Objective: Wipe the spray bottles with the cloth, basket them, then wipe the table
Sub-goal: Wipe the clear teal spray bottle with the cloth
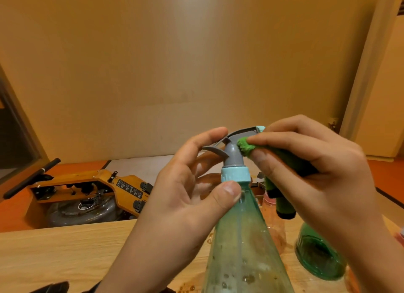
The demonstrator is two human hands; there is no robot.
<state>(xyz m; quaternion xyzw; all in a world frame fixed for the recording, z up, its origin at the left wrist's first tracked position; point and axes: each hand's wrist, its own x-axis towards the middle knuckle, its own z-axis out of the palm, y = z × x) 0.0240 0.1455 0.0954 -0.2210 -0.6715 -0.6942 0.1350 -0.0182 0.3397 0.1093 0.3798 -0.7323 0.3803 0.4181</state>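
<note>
A tall clear green spray bottle (242, 244) with a grey trigger head and pale blue collar stands close in front of me. My left hand (175, 205) holds it at the neck, thumb on the shoulder just under the collar and fingers behind the trigger. My right hand (310, 172) pinches a green cloth (246, 147) and presses its tip against the grey head. Behind, a pinkish clear bottle (274, 220) and a dark green bottle (317, 257) with a green spray head stand on the table, partly hidden by my right hand.
The light wooden table (65, 253) carries water drops near the bottles. Past its far edge, an orange machine (87, 190) with a clear round tank sits on the floor. A black object (54, 287) shows at the bottom left edge. No basket is in view.
</note>
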